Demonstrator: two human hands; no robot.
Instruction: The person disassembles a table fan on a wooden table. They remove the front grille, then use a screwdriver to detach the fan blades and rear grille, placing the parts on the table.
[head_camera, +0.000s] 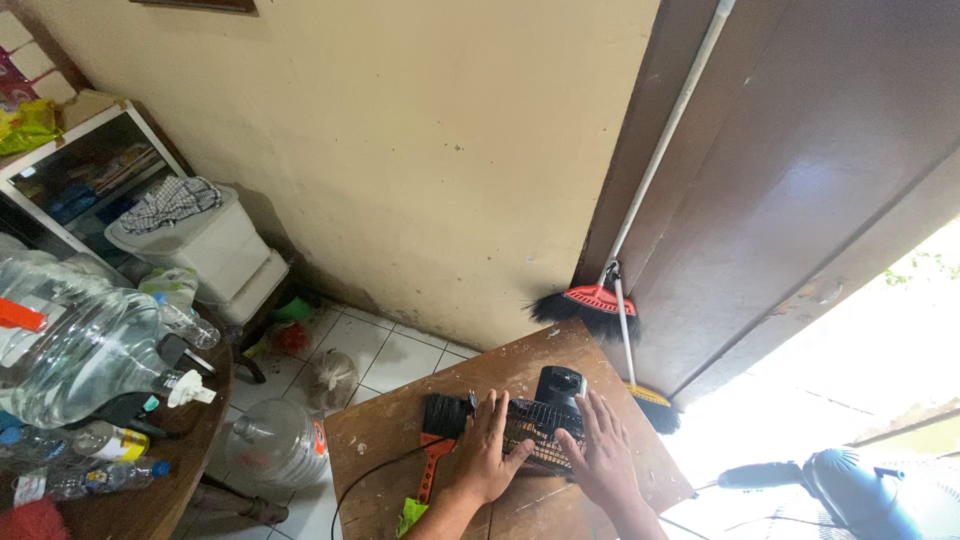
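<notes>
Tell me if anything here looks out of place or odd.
A large clear plastic water jug lies on its side on the round wooden table, its capped neck poking past the table's edge. On the small paint-stained wooden table, both hands, left hand and right hand, rest flat on a black wire fan grille.

Both hands, left (487, 450) and right (603, 458), cover the middle of the wire grille (540, 432); forearms cut off at bottom edge. Blue fan (862, 492) at lower right cropped, washed out by glare. Broom (598, 302) handle leaves top edge.
</notes>
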